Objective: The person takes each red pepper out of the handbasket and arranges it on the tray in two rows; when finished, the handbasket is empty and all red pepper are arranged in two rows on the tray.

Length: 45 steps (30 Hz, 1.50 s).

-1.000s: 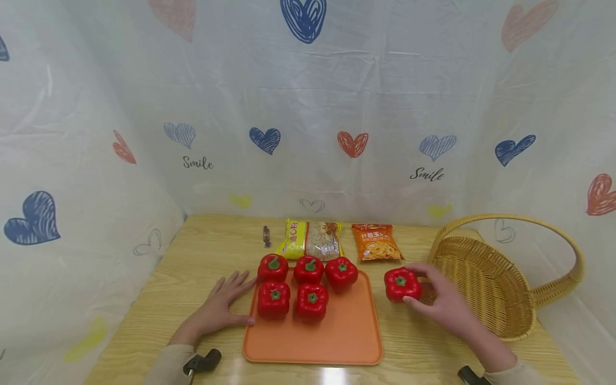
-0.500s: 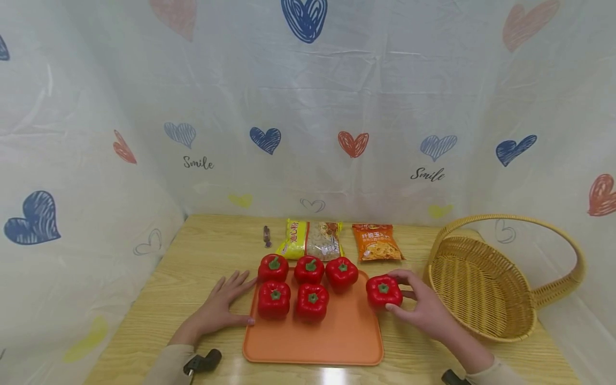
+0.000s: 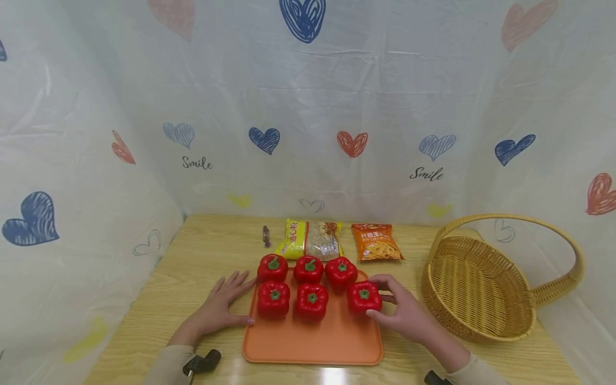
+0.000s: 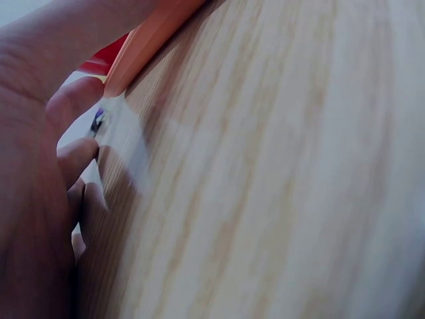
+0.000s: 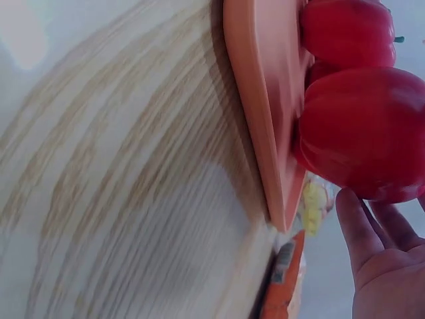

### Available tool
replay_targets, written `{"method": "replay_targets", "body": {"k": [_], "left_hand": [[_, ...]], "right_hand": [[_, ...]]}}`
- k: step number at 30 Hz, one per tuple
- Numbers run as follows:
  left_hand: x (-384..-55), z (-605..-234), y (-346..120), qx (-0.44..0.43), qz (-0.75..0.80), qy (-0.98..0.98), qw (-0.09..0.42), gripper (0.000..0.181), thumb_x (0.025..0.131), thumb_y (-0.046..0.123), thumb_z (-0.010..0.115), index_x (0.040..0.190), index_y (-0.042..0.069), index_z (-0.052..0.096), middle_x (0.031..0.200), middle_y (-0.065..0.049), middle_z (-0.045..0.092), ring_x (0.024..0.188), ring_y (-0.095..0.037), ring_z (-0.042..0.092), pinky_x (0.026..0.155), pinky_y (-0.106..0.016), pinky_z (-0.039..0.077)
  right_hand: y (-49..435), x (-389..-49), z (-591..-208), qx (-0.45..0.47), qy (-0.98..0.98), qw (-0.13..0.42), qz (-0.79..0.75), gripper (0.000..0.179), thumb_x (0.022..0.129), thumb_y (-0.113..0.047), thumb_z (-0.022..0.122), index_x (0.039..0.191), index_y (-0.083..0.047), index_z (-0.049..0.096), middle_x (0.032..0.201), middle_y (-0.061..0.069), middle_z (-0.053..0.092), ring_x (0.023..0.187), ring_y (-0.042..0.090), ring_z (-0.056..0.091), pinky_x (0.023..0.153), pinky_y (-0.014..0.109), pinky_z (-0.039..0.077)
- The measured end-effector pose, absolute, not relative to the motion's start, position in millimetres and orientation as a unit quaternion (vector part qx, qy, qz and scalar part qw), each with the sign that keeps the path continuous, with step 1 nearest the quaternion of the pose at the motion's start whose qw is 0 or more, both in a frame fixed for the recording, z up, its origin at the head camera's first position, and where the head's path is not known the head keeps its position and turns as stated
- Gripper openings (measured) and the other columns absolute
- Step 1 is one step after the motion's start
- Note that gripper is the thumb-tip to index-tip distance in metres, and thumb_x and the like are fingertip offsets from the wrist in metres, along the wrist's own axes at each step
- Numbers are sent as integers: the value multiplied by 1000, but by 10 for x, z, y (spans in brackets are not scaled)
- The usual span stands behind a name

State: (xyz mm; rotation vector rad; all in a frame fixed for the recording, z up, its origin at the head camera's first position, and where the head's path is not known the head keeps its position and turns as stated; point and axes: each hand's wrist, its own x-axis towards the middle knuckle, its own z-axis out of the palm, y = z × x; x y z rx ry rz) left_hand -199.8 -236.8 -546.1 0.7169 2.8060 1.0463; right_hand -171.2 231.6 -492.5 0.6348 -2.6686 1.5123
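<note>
My right hand (image 3: 403, 310) holds a red bell pepper (image 3: 362, 306) from its right side, thumb at the front and fingers behind. In the right wrist view that bell pepper (image 5: 368, 133) is at the tray, close beside another pepper (image 5: 348, 33), with fingertips at its side. Several more red bell peppers (image 3: 312, 307) stand in two rows on the left and back of the orange tray (image 3: 337, 345). Fingers spread, my left hand (image 3: 216, 310) rests at the tray's left edge, its thumb tip on the rim. The left wrist view shows it by the tray's edge (image 4: 149, 46).
Behind the tray lie a yellow food packet (image 3: 313, 239), an orange snack bag (image 3: 376, 242) and a small dark wrapped item (image 3: 267, 236). A wicker basket (image 3: 481, 289) with a tall handle stands at the right of the wooden table (image 3: 202, 251). A heart-printed curtain (image 3: 308, 176) hangs around it.
My right hand has carried the bell pepper left from beside the basket, across the tray's right rim, to beside the front row of peppers. The left hand has stayed put.
</note>
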Motion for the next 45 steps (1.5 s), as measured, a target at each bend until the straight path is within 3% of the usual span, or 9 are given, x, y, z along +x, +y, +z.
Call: {"method": "replay_targets", "body": {"k": [17,26,39,45], "left_hand": [[-2009,-5462,-2372,239,340,909,26,94,75,55,83,155,23,46,163,-19,32,152,-46,15,117,-68,1],[-1990,-5435,-2358,244,338,909,15,92,76,55,83,154,21,48,161,-22,34,150,-50,18,116,-70,3],[-1994,-5437,-2355,242,341,908,20,92,76,54,83,154,19,48,161,-22,34,150,-51,17,116,-71,2],[-1996,-5448,-2357,237,341,909,30,93,76,55,82,155,21,47,163,-20,32,152,-48,15,117,-69,1]], "right_hand": [[2137,-1707,-5028,209,-847,-27,488,62,85,-30,84,135,-14,50,129,4,60,118,27,60,94,34,56],[2119,-1711,-5042,199,-850,-47,486,62,87,-32,83,136,-13,50,132,5,59,120,29,59,96,30,55],[2117,-1703,-5020,203,-855,-49,476,66,85,-34,84,137,-16,49,133,2,59,119,26,59,97,44,55],[2117,-1692,-5016,203,-856,-50,473,67,85,-34,84,138,-16,49,133,2,58,119,26,59,97,45,55]]}}
